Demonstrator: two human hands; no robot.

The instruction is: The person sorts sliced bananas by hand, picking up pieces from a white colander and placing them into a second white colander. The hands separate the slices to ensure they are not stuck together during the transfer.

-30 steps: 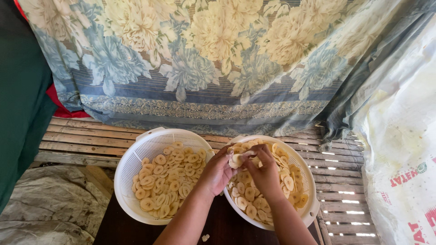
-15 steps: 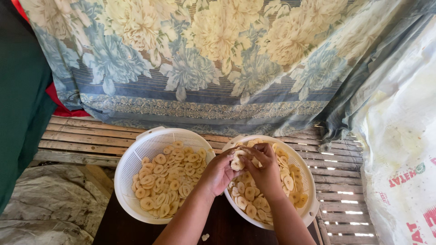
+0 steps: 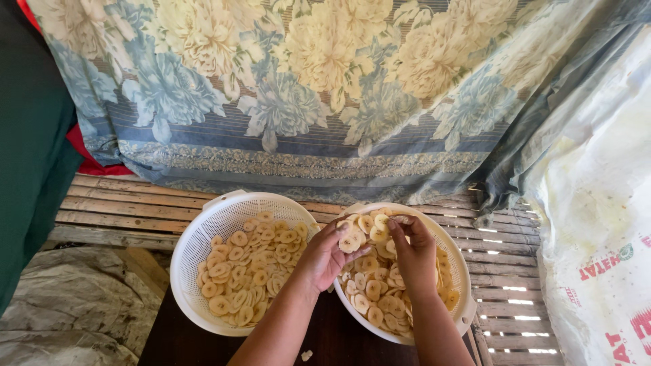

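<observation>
Two white perforated baskets sit side by side on a slatted bamboo bench. The left basket (image 3: pixel 196 251) holds pale yellow banana slices (image 3: pixel 247 271) spread across its bottom. Over the right basket (image 3: pixel 462 285), also filled with slices, my left hand (image 3: pixel 325 256) cups a small stack of banana slices (image 3: pixel 358 234). My right hand (image 3: pixel 412 249) pinches at the same stack from the right with its fingertips. Both forearms come up from the bottom edge.
A flowered blue and cream cloth (image 3: pixel 319 95) hangs behind the bench (image 3: pixel 115 210). A white printed sack (image 3: pixel 597 224) stands at the right. Grey plastic sheeting (image 3: pixel 68 305) lies at lower left, dark green fabric (image 3: pixel 30 135) at far left.
Both hands have stayed over the right basket, working the clump of slices; the fingers shifted slightly and the view tilted a little.
</observation>
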